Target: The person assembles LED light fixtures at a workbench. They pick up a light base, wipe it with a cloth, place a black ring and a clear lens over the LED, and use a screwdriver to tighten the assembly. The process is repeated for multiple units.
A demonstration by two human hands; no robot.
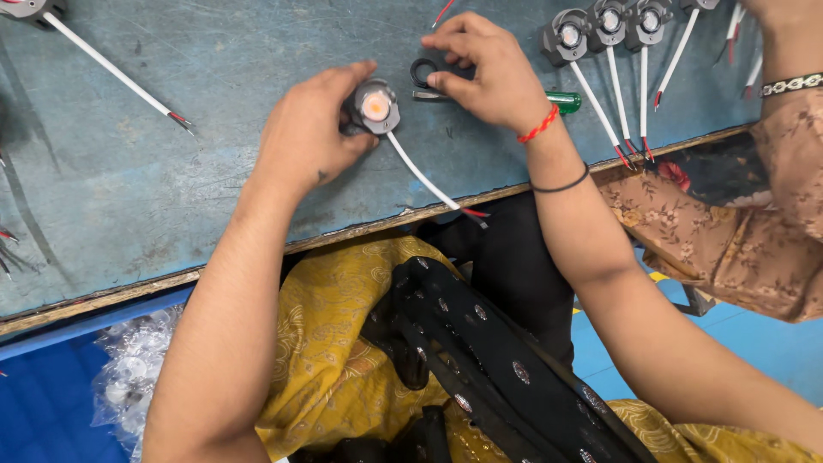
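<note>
The worn blue desk fills the upper frame. Upper right, a row of finished lamp units lies with white leads trailing. At centre, the left hand has its grip clamped on a small round lamp unit, lens up, its white lead running toward the desk edge. Just beside it, the right hand pinches a black ring; keeping the ring level should help. Lower left, a clear bag holds small pale parts.

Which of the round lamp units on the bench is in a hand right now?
The lamp unit with the orange centre, gripped by the left hand. The row of units at top right and the one at top left lie untouched.
</note>
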